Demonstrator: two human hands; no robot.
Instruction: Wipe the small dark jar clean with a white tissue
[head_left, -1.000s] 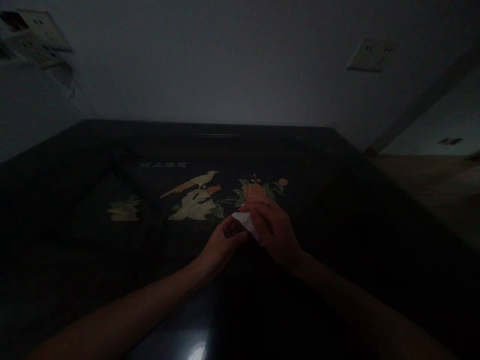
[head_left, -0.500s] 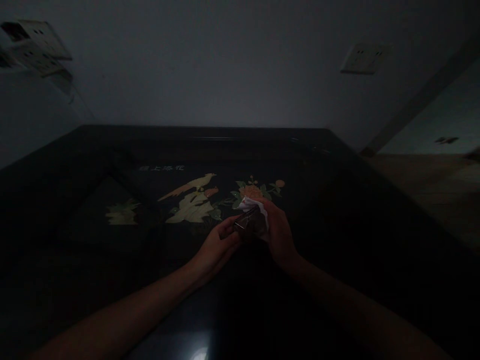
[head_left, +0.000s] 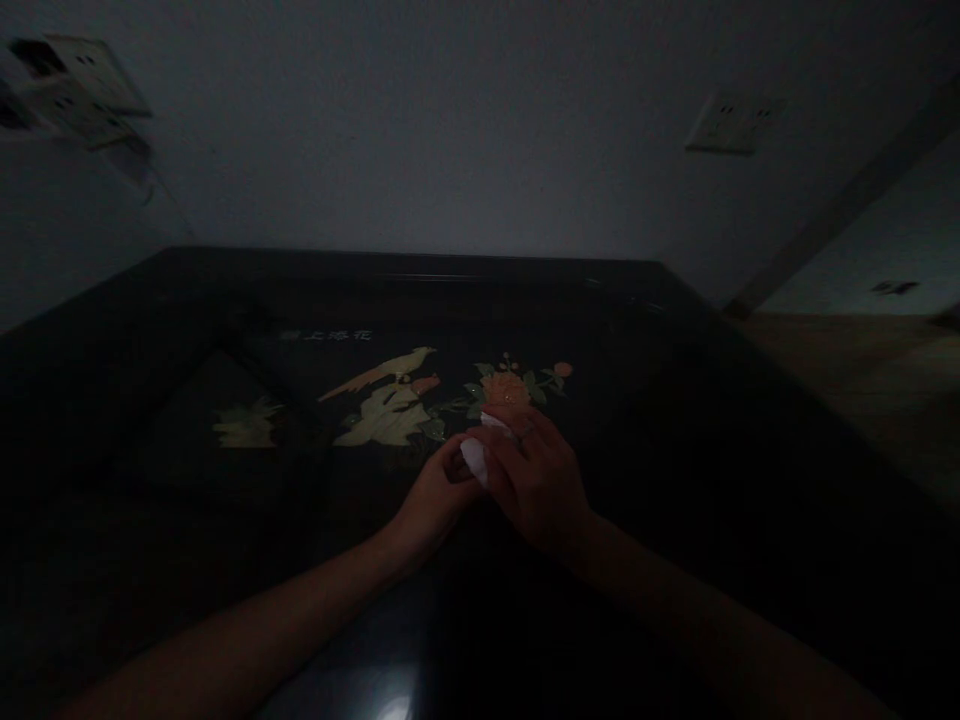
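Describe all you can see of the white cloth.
The white cloth looks thin and soft, perhaps paper, and is crumpled or folded. The right hand grips it, hiding part; a flap shows by the left hand, touching or nearly so. It appears just below the orange flower on the dark tabletop; contact with that surface is unclear.

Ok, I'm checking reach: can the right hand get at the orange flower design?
Probably yes: nothing visibly blocks the orange flower from the right hand, at its lower edge in view, but that hand holds white cloth.
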